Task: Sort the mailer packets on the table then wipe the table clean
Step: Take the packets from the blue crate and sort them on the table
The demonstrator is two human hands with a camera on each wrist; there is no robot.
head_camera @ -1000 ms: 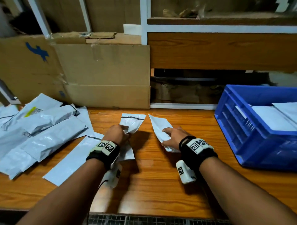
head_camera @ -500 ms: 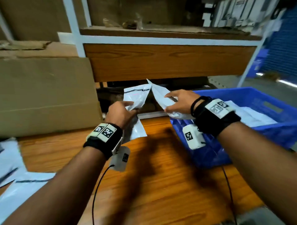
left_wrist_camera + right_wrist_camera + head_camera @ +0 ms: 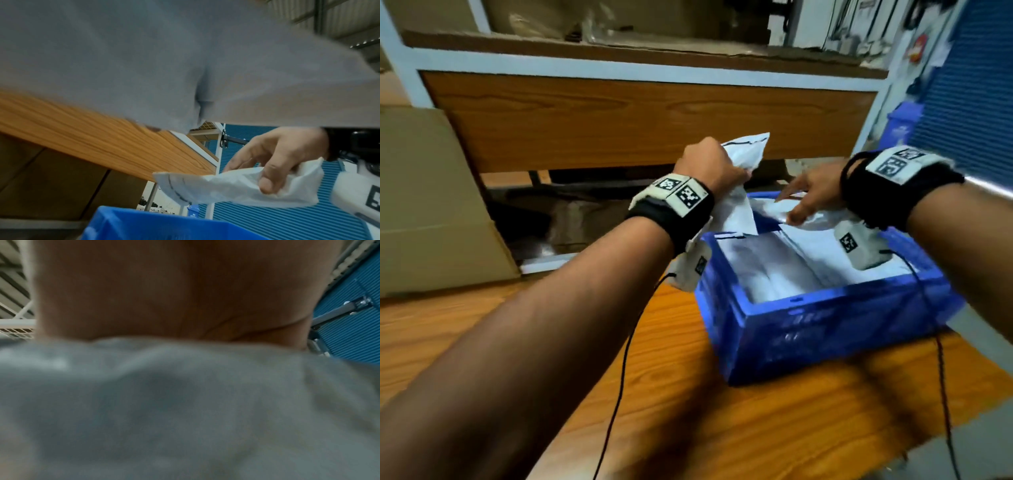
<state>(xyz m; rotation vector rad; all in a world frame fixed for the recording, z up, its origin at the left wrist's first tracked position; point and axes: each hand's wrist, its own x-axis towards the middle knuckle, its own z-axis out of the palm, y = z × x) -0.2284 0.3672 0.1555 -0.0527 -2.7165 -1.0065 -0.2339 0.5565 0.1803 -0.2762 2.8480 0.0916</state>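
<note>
My left hand [image 3: 717,168] grips a white mailer packet [image 3: 744,154] held upright over the left end of the blue crate [image 3: 825,329]; its lower end hangs just above the crate. My right hand [image 3: 806,200] pinches a second white mailer packet [image 3: 815,219] low over the crate's far side. In the left wrist view the right hand [image 3: 273,160] shows thumb and fingers pinching that second mailer packet [image 3: 236,186] above the crate rim [image 3: 144,224]. Several white mailers [image 3: 774,267] lie inside the crate. The right wrist view is blurred with palm and grey plastic.
The crate stands on the wooden table [image 3: 671,428] near its right edge. A cardboard box [image 3: 431,205] leans at the left. A wooden shelf panel [image 3: 637,120] runs across the back above a dark gap. Black wrist cables [image 3: 619,394] hang over the table.
Both hands lifted their packets off the table and carried them right, from beside the crate to over it. My view swung right, so the mailer pile at the left is out of sight.
</note>
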